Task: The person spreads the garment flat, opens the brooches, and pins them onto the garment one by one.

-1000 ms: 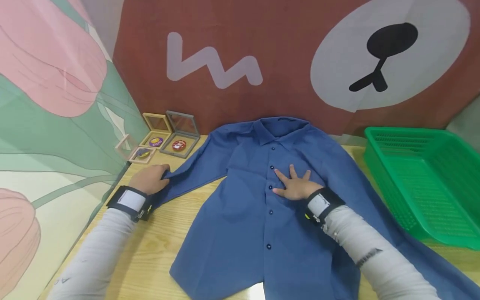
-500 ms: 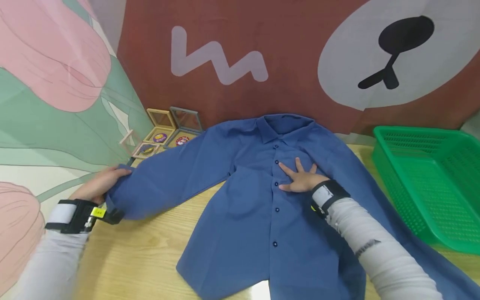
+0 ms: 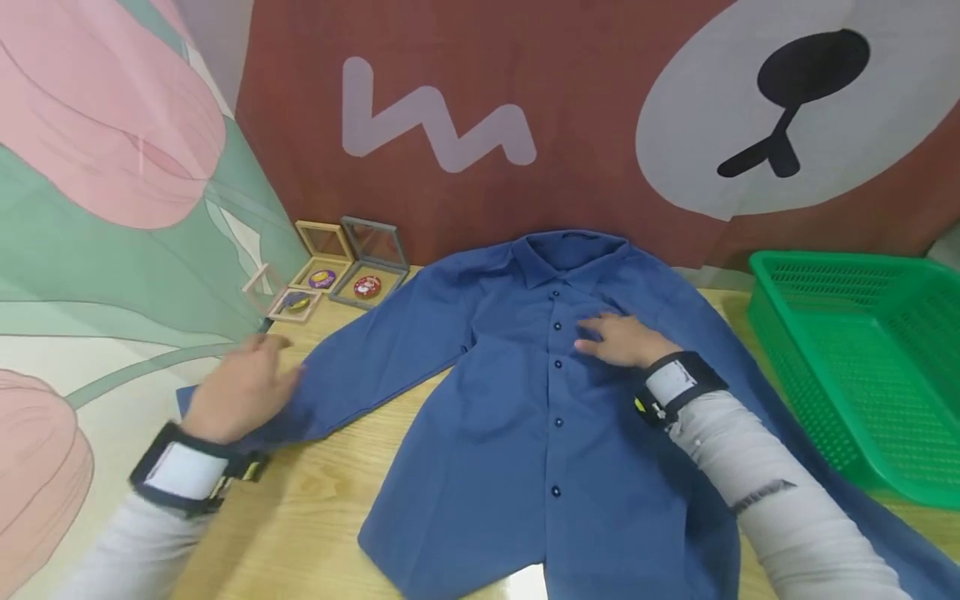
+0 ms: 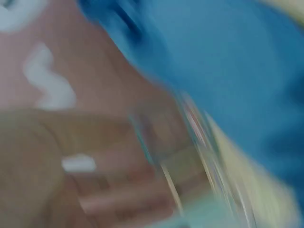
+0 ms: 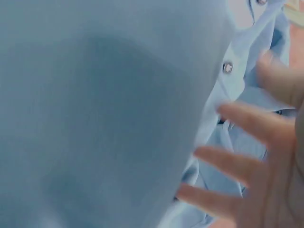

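Note:
A blue button-up shirt (image 3: 480, 417) lies face up on the wooden table, collar toward the back wall. One sleeve stretches out to the left and the other runs down to the right. My left hand (image 3: 243, 385) is over the left sleeve near its cuff, holding nothing, its fingers loosely bent; it is blurred in the left wrist view. My right hand (image 3: 626, 340) hovers close over the chest beside the button row, fingers spread and apart from the cloth in the right wrist view.
Several small open display frames with badges, among them a grey frame (image 3: 369, 286), stand at the back left. A green plastic basket (image 3: 862, 375) stands at the right, close to the right sleeve. A patterned cloth wall (image 3: 450, 200) borders the table's back.
My left hand pulled the sleeve out to the left, then let go of the cuff and moved back right. My right hand has lifted from the chest and shifted slightly right.

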Demonstrator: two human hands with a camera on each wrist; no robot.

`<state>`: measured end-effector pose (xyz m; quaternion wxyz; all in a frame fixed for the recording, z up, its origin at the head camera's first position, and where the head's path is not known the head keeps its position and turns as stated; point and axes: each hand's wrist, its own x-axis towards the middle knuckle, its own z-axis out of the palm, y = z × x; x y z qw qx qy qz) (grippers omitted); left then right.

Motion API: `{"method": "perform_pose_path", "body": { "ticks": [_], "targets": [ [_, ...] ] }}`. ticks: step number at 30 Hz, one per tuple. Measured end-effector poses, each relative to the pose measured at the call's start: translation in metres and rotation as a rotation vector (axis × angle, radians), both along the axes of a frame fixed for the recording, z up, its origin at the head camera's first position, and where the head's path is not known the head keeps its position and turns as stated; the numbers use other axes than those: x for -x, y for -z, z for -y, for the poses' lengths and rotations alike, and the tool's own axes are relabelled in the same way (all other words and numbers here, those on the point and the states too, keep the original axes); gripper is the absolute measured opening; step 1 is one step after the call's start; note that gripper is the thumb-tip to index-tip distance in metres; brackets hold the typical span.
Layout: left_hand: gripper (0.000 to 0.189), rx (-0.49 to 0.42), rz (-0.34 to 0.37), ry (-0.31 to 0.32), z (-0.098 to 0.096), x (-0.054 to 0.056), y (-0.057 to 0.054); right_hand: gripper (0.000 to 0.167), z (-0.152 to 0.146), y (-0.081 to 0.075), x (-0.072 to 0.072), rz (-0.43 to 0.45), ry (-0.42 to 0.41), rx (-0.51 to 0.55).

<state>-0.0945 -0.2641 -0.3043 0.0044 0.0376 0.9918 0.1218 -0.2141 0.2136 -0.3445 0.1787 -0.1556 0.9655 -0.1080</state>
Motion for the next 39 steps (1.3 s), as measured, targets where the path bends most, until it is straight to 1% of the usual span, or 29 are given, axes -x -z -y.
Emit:
{"method": "perform_pose_path", "body": {
  "ticks": [1, 3, 4, 5, 6, 7, 8, 9, 10, 11, 13, 15, 17, 20, 23, 26, 28, 30, 32, 33, 35, 36, 37, 39],
  "targets": [
    [0.047, -0.020, -0.047, 0.086, -0.024, 0.011, -0.001, 0.059, -0.002, 0.001, 0.001, -0.044, 0.034, 0.007],
    [0.042, -0.053, -0.095, 0.263, -0.071, 0.038, 0.001, 0.056, -0.005, 0.005, 0.002, -0.094, 0.118, -0.007],
    [0.040, -0.055, -0.117, 0.342, -0.093, 0.052, 0.006, 0.058, -0.006, 0.008, 0.003, -0.084, 0.156, -0.017],
    [0.039, -0.057, -0.124, 0.409, -0.115, 0.066, 0.010, 0.061, -0.006, 0.011, 0.003, -0.056, 0.187, -0.026],
    [0.039, -0.054, -0.125, 0.467, -0.135, 0.080, 0.016, 0.065, -0.005, 0.014, 0.004, -0.019, 0.212, -0.035],
    [0.040, -0.045, -0.106, 0.517, -0.152, 0.094, 0.022, 0.069, -0.004, 0.017, 0.004, 0.023, 0.229, -0.047],
    [0.040, -0.041, -0.074, 0.568, -0.166, 0.106, 0.027, 0.073, -0.002, 0.019, 0.006, 0.062, 0.241, -0.059],
    [0.041, -0.040, -0.018, 0.606, -0.177, 0.117, 0.032, 0.077, 0.001, 0.020, 0.007, 0.098, 0.247, -0.064],
    [0.043, -0.035, 0.058, 0.624, -0.184, 0.127, 0.036, 0.080, 0.004, 0.019, 0.010, 0.124, 0.247, -0.069],
    [0.046, -0.017, 0.133, 0.626, -0.189, 0.135, 0.040, 0.082, 0.007, 0.018, 0.013, 0.137, 0.244, -0.069],
    [0.051, 0.037, 0.255, 0.590, -0.193, 0.147, 0.043, 0.083, 0.011, 0.014, 0.019, 0.137, 0.227, -0.063],
    [0.057, 0.098, 0.326, 0.525, -0.194, 0.155, 0.046, 0.083, 0.011, 0.010, 0.025, 0.115, 0.201, -0.064],
    [0.062, 0.147, 0.341, 0.484, -0.196, 0.159, 0.046, 0.082, 0.008, 0.008, 0.030, 0.101, 0.185, -0.065],
    [0.065, 0.166, 0.337, 0.438, -0.201, 0.160, 0.048, 0.083, 0.001, 0.010, 0.034, 0.101, 0.178, -0.074],
    [0.064, 0.172, 0.323, 0.410, -0.208, 0.157, 0.050, 0.083, -0.005, 0.013, 0.032, 0.128, 0.186, -0.070],
    [0.061, 0.176, 0.315, 0.404, -0.211, 0.149, 0.052, 0.080, -0.010, 0.013, 0.023, 0.156, 0.168, -0.072],
    [0.059, 0.176, 0.322, 0.403, -0.209, 0.142, 0.053, 0.077, -0.013, 0.011, 0.012, 0.153, 0.141, -0.069],
    [0.057, 0.181, 0.314, 0.407, -0.205, 0.135, 0.054, 0.073, -0.017, 0.006, -0.004, 0.113, 0.107, -0.060],
    [0.054, 0.170, 0.283, 0.415, -0.196, 0.126, 0.055, 0.069, -0.019, 0.001, -0.026, 0.027, 0.073, -0.039],
    [0.052, 0.159, 0.254, 0.425, -0.191, 0.121, 0.055, 0.066, -0.019, -0.001, -0.039, -0.032, 0.047, -0.026],
    [0.049, 0.133, 0.160, 0.473, -0.179, 0.105, 0.054, 0.058, -0.017, -0.006, -0.068, -0.154, -0.018, 0.020],
    [0.047, 0.119, 0.103, 0.515, -0.172, 0.094, 0.052, 0.051, -0.015, -0.008, -0.084, -0.207, -0.054, 0.046],
    [0.046, 0.104, 0.047, 0.565, -0.165, 0.081, 0.049, 0.043, -0.012, -0.010, -0.098, -0.246, -0.094, 0.069],
    [0.044, 0.068, -0.048, 0.675, -0.151, 0.049, 0.039, 0.028, -0.006, -0.012, -0.124, -0.294, -0.193, 0.122]
  ]
}}
